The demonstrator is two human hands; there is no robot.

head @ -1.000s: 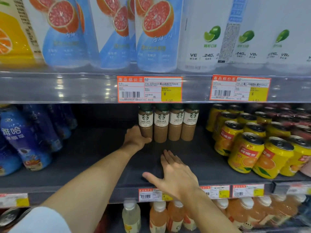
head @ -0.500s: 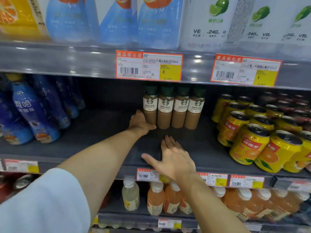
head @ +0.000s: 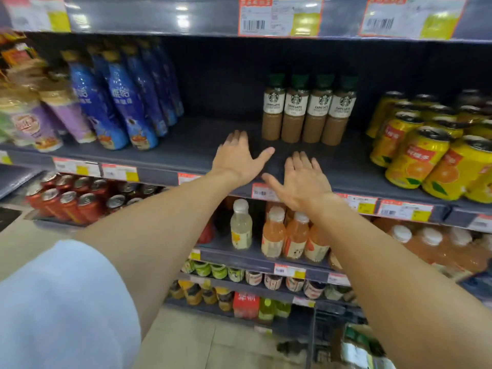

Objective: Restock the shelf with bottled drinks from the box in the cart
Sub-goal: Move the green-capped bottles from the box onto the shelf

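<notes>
Several brown caffe latte bottles [head: 308,113] with white labels and dark green caps stand in a row at the back of the dark grey shelf [head: 202,145]. My left hand [head: 238,158] hovers over the shelf's front, fingers spread, just left of and in front of the bottles, holding nothing. Beside it my right hand [head: 303,179] is spread flat over the shelf's front edge, also empty. The cart [head: 335,334] and a cardboard box [head: 364,347] inside it show at the bottom right, partly cut off.
Blue bottles [head: 125,102] lean at the shelf's left, yellow orange-drink cans [head: 426,155] crowd its right. Below are red cans [head: 69,201] and orange juice bottles [head: 290,235]. Price tags [head: 279,16] line the shelf edges. Bare shelf lies between the blue bottles and the lattes.
My left hand has drawn back from the leftmost latte bottle toward the shelf front and opened. The view has tilted down and back, bringing the lower shelves and the cart into sight.
</notes>
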